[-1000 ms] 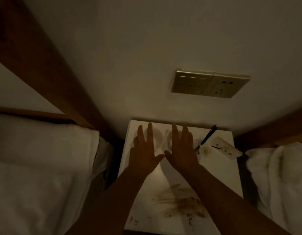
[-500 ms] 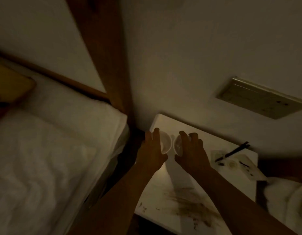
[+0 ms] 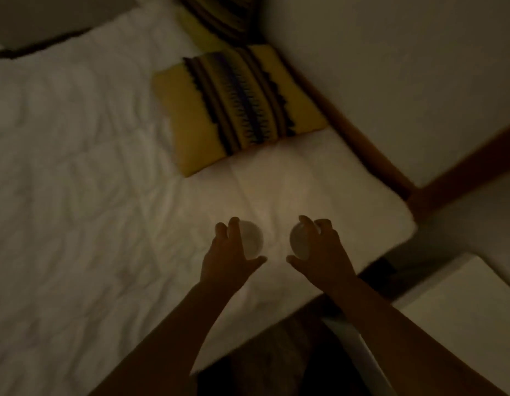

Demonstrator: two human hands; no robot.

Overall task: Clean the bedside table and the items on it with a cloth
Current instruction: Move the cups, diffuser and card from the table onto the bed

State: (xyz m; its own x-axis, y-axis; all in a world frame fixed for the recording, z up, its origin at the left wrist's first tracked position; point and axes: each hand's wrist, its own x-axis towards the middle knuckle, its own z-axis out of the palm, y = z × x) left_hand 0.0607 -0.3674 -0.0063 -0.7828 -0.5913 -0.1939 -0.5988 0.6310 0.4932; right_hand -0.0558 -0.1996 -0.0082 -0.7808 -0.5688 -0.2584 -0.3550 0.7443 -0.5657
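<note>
Table (image 3: 459, 304), at lower right, is presumably being cleared for wiping: a cup (image 3: 252, 238) is gripped in the left hand (image 3: 228, 252), another cup (image 3: 301, 240) in the right hand (image 3: 322, 252), over the bed (image 3: 90, 167) at centre.

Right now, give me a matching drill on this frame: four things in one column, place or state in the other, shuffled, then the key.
Things:
1. left hand
2. right hand
3. striped cushion
4. bedside table

Place or state:
A. lies on the bed near the headboard
B. at the frame's lower right, only a corner showing
C. holds the left small white cup over the bed
D. holds the right small white cup over the bed

Pairs: 1-C, 2-D, 3-A, 4-B
</note>
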